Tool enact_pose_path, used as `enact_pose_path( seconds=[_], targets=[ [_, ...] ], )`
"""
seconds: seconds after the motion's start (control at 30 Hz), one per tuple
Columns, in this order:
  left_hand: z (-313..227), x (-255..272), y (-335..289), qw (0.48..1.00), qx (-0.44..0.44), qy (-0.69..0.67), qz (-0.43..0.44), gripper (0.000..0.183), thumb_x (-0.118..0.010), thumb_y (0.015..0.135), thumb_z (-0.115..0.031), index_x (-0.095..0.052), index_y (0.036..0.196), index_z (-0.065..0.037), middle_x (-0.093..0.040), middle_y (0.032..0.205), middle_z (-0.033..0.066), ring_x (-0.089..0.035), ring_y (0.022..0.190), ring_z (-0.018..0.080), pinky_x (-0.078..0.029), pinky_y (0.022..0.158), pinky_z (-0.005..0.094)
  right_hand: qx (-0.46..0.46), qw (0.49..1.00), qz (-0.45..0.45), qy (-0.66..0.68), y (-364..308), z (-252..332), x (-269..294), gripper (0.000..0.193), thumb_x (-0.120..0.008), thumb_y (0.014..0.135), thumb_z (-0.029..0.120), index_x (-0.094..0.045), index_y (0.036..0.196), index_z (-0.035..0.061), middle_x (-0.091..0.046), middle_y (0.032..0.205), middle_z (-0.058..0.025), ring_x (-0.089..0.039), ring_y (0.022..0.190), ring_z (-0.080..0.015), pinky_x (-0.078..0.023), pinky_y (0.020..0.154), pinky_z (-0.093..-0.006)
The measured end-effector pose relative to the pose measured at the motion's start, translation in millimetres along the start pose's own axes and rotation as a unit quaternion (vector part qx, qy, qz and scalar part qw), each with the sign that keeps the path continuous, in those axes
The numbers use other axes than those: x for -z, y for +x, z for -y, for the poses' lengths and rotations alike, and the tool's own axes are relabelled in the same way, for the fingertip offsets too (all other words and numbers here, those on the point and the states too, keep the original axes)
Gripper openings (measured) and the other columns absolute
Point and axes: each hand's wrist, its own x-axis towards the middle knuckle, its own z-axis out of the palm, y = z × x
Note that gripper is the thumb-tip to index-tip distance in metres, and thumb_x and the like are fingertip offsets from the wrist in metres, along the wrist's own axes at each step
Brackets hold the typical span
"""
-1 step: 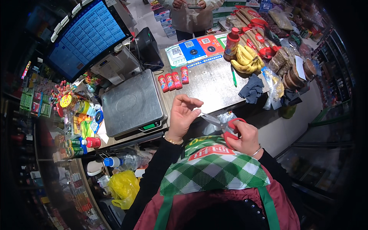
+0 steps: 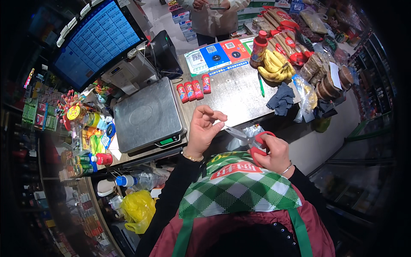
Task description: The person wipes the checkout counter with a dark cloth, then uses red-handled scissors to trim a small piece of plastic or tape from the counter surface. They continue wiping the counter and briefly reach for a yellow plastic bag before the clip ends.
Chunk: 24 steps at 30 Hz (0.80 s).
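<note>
My right hand (image 2: pixel 276 155) is closed round the red handles of a pair of scissors (image 2: pixel 243 136). Their metal blades stand slightly apart and point left, toward my left hand (image 2: pixel 204 130). That hand is held up over the counter's near edge, fingers bent and thumb apart from them. The blade tips are close by the thumb. I see nothing held in it. Below the blades is a crumpled clear plastic bag (image 2: pixel 252 130), partly hidden. Beyond my left hand, several small red packs (image 2: pixel 192 90) lie on the counter (image 2: pixel 231 96).
A metal weighing scale (image 2: pixel 147 113) stands left of my hands, with a monitor (image 2: pixel 96 40) behind it. Bananas (image 2: pixel 276 67), a red-capped bottle (image 2: pixel 259 47), a green pen (image 2: pixel 261 85) and a dark cloth (image 2: pixel 281 99) sit at right. Across the counter stands a person (image 2: pixel 212 19).
</note>
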Motion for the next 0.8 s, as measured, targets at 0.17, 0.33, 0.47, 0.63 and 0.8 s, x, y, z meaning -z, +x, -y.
enact_pose_path(
  seconds=[0.17,0.33,0.47,0.63,0.8],
  targets=[
    [-12.9,4.7,0.7,0.996,0.029,0.085,0.014,0.047,-0.068,0.085,0.008,-0.037,0.118,-0.005,-0.07,0.09,0.0109,-0.066,0.096,0.0172,-0.05,0.089,0.0297,0.027,1.0,-0.002,-0.01,4.2,-4.5,7.3,0.037,-0.082,0.064,0.022,-0.064,0.09,0.0029,-0.063,0.074,-0.0117,-0.062,0.063,-0.0302,-0.05,0.059,-0.0368],
    [-25.5,4.8,1.5,0.992,0.07,0.094,0.038,0.052,-0.07,0.083,0.007,-0.036,0.12,-0.004,-0.07,0.088,0.0114,-0.068,0.091,0.0173,-0.051,0.087,0.0292,0.06,0.998,0.018,-0.015,11.4,-8.2,15.9,0.038,-0.081,0.063,0.021,-0.063,0.091,0.0027,-0.064,0.077,-0.0117,-0.063,0.066,-0.0305,-0.051,0.06,-0.0369],
    [-34.4,5.3,2.0,0.989,0.104,0.093,0.051,0.054,-0.071,0.083,0.007,-0.036,0.121,-0.004,-0.07,0.088,0.0112,-0.068,0.09,0.017,-0.051,0.087,0.0292,0.098,0.994,0.033,-0.034,17.4,-11.5,21.0,0.039,-0.081,0.063,0.021,-0.063,0.092,0.0024,-0.063,0.077,-0.0119,-0.063,0.067,-0.0304,-0.05,0.06,-0.0372],
    [-41.3,7.5,2.6,0.981,0.131,0.113,0.082,0.055,-0.073,0.082,0.005,-0.036,0.121,-0.005,-0.071,0.088,0.0102,-0.068,0.09,0.0155,-0.05,0.087,0.0289,0.125,0.989,0.059,-0.045,25.0,-16.2,28.1,0.041,-0.081,0.062,0.023,-0.063,0.093,0.0028,-0.06,0.073,-0.0109,-0.061,0.065,-0.0294,-0.048,0.058,-0.0377],
    [-44.7,11.0,3.7,0.975,0.151,0.134,0.09,0.06,-0.073,0.078,0.01,-0.037,0.124,-0.005,-0.072,0.088,0.0119,-0.068,0.092,0.0187,-0.05,0.09,0.0311,0.147,0.986,0.062,-0.052,30.4,-17.0,30.3,0.042,-0.081,0.062,0.024,-0.063,0.094,0.0035,-0.057,0.069,-0.0093,-0.059,0.062,-0.0285,-0.046,0.057,-0.0376]
  ],
)
